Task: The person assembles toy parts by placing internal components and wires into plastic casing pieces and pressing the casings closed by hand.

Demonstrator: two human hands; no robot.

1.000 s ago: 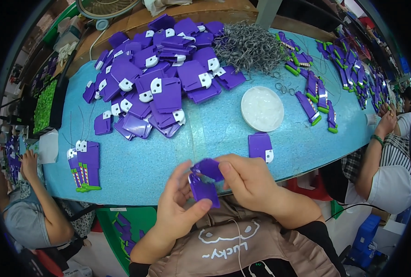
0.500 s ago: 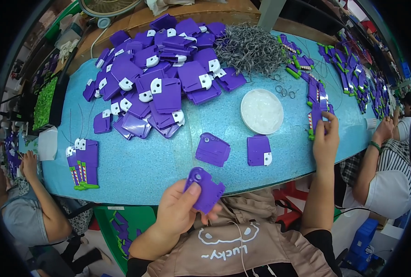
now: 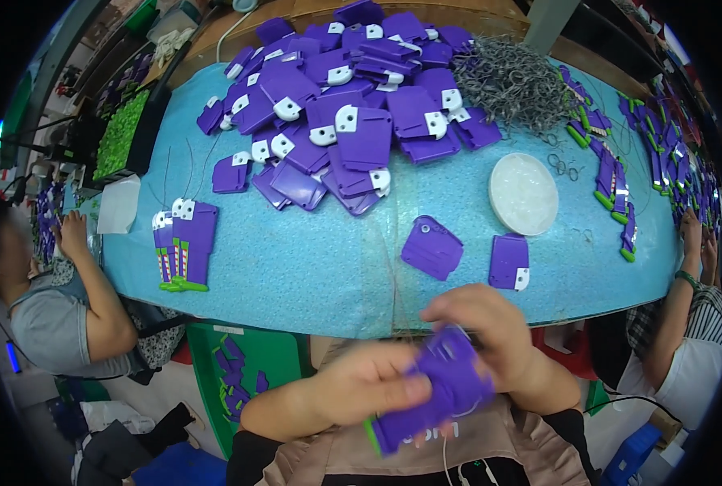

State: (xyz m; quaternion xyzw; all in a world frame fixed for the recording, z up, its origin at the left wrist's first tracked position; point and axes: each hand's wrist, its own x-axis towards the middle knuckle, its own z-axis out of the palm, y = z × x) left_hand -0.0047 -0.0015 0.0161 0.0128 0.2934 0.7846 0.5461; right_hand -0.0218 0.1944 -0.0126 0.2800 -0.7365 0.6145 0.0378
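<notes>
Just past the table's near edge, my left hand (image 3: 381,385) grips a purple plastic plate (image 3: 450,368). A purple strip with a green end (image 3: 371,437) sticks out below my left fingers, held along with the plate. My right hand (image 3: 491,332) curves over the plate's upper right side; its fingers are blurred, so their grip is unclear. On the table (image 3: 296,279) beyond lie a separate purple plate (image 3: 432,249) and a smaller purple plate with a white corner (image 3: 508,261).
Purple plates with white corners form a heap (image 3: 365,139) at the back, beside tangled grey wire rings (image 3: 511,85). A white round dish (image 3: 494,202) stands nearby. Purple-green pieces (image 3: 616,190) lie right, others (image 3: 191,243) left. A green bin (image 3: 288,352) sits below. Co-workers' hands (image 3: 71,235) flank me.
My right hand has come from the green-ended pieces on the right to my left hand. A green-ended strip now shows at the held plate. The view has shifted leftward.
</notes>
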